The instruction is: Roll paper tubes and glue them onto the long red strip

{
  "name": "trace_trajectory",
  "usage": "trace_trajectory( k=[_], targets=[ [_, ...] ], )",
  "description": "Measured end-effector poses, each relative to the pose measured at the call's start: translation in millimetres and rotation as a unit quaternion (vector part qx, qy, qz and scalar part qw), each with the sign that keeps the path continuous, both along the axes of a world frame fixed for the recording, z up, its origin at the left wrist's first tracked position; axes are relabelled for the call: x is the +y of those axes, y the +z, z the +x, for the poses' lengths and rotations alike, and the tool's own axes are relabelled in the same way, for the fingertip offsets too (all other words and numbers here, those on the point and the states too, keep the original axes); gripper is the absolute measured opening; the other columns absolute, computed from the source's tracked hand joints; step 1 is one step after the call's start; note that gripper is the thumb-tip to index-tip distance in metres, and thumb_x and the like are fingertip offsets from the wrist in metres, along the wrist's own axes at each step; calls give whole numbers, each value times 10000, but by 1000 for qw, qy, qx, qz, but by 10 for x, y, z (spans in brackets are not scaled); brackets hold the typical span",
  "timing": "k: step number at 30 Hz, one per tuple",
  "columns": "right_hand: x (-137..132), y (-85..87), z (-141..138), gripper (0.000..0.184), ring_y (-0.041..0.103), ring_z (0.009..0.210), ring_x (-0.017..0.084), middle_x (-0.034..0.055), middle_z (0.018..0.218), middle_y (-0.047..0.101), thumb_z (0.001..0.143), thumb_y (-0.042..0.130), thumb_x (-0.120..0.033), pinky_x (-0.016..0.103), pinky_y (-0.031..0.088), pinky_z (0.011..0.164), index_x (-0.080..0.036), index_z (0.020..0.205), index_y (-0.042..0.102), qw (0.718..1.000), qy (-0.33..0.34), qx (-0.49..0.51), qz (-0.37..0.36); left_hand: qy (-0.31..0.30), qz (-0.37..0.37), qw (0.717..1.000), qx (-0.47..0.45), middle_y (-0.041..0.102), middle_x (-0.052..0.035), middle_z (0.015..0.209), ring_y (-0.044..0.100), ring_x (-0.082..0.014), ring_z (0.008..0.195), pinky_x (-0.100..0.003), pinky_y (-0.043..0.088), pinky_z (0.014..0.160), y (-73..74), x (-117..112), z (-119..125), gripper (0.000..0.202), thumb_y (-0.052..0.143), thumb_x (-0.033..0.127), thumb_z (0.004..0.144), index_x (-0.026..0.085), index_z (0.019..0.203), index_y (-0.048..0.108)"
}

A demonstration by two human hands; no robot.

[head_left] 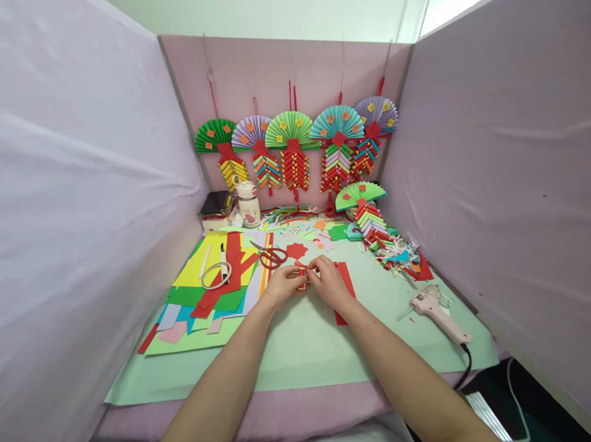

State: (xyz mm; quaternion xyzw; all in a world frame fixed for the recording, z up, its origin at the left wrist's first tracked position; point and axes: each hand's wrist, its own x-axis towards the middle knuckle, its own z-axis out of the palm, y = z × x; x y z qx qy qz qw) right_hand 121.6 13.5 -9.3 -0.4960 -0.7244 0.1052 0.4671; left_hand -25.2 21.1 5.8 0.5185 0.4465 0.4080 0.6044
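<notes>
My left hand (285, 285) and my right hand (326, 279) meet over the middle of the table. Both sets of fingers are closed on a small red paper piece (302, 280), mostly hidden by the fingertips. Under my right wrist lies a red paper strip (347, 281). Just beyond my hands is a jagged red paper cutout (296, 250). Red-handled scissors (272, 257) rest beyond my left hand, their blades pointing to the far left.
Coloured paper sheets (184, 296) are piled on the left, with a cutter (223, 262) and a tape ring (216, 276). A glue gun (438, 312) lies at right, near paper scraps (402, 258). A jar (248, 205) stands behind. Paper fan ornaments (290, 129) hang on the back panel.
</notes>
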Motion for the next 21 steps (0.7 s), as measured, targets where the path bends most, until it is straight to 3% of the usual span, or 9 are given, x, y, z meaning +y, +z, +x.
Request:
trace_trajectory(
  k=[8,12,15,18,21],
  targets=[
    [-31,60,2,87,527,809,183,32,844,566,854,467,-254,313,422,727,-214,787,508,1000,-10,18,-9,69,-77,989,-106,699,-79,862,669,-171,789,-284,547,724,91,80,-131,345,816,270,560,138,834,652],
    [-25,173,169,104,544,743,168,31,811,573,831,458,-264,297,434,694,-208,773,523,996,-43,84,1,101,-93,982,-127,703,-91,875,679,-174,790,-270,554,704,102,104,-159,305,796,217,593,135,837,633],
    [44,309,556,116,555,716,164,29,779,592,791,475,-278,285,429,679,-193,773,551,991,-102,92,7,101,-100,983,-115,708,-99,901,683,-172,787,-252,555,679,139,85,-150,290,780,200,619,135,863,638],
    [157,491,1167,123,550,699,164,36,753,619,748,492,-268,269,401,658,-176,744,574,984,-178,17,-23,87,-104,986,-100,714,-109,887,684,-173,766,-243,555,662,177,60,-130,263,775,204,630,128,848,650],
    [274,656,1806,144,544,665,163,42,732,637,749,474,-231,250,353,597,-171,777,602,954,-284,-53,-83,61,-108,987,-103,716,-106,858,681,-169,752,-249,560,679,180,52,-114,226,765,191,641,120,829,661]
  ],
)
